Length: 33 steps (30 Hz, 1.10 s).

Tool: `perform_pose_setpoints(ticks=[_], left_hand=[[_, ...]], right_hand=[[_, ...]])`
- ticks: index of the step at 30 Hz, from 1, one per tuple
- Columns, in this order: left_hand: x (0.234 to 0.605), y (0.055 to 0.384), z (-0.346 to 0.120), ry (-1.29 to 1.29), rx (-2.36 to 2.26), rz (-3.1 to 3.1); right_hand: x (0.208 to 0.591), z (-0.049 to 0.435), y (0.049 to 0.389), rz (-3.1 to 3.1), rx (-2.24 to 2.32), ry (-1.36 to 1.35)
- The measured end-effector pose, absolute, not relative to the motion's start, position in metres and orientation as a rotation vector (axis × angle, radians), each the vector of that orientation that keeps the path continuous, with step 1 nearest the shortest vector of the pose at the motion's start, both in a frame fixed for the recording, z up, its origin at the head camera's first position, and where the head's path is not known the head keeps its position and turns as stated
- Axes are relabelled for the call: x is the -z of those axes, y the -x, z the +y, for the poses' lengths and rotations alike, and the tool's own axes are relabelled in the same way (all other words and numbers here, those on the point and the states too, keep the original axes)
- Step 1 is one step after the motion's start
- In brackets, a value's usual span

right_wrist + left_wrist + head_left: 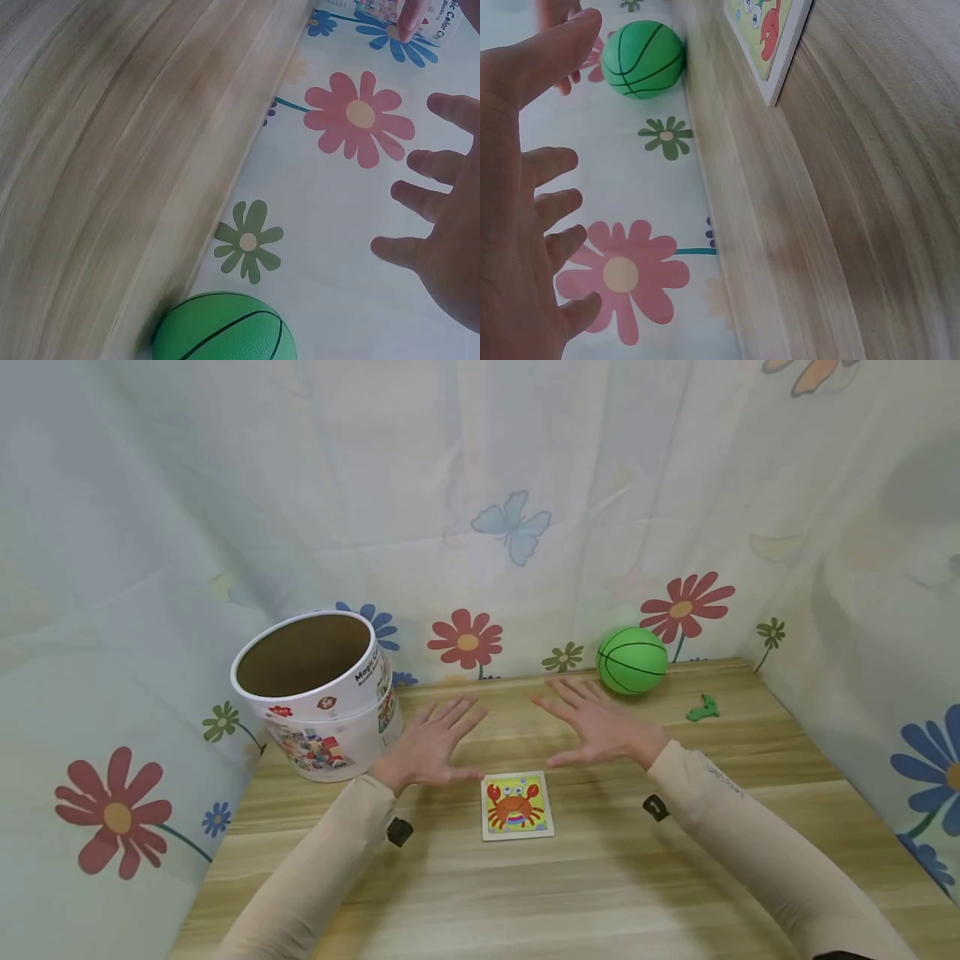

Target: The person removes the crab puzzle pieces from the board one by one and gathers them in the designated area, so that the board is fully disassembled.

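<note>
Both hands hover over the wooden table with fingers spread and nothing in them. My left hand (429, 748) is between the white bucket (330, 718) and a small crab puzzle (517, 807), its thumb right at the puzzle's top left corner in the head view. To the right, my right hand (596, 727) reaches toward the back, its fingers left of a green ball (632, 661) with black lines. The square puzzle lies flat, a red crab on yellow inside a pale frame. In the left wrist view the puzzle's corner (772, 90) shows beyond the left hand (517, 202).
A small green toy figure (703, 708) lies at the right, in front of the ball. The bucket stands at the back left, open at the top. A flowered curtain (517, 602) hangs behind the table (480, 902) and along both sides.
</note>
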<state>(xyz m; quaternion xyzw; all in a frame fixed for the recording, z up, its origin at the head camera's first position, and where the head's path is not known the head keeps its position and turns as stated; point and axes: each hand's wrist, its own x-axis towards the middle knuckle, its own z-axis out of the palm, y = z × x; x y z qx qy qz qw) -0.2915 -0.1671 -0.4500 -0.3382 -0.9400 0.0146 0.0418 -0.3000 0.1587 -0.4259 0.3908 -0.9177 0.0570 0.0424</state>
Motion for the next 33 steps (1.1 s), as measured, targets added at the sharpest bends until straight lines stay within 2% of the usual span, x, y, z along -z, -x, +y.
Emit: perform_pose_setpoints(ticks=[33], left_hand=[[0.48,0.281,-0.179,1.082,0.128,-2.916]], right_hand=[[0.448,0.12,0.302,-2.859,-0.3,-1.3]])
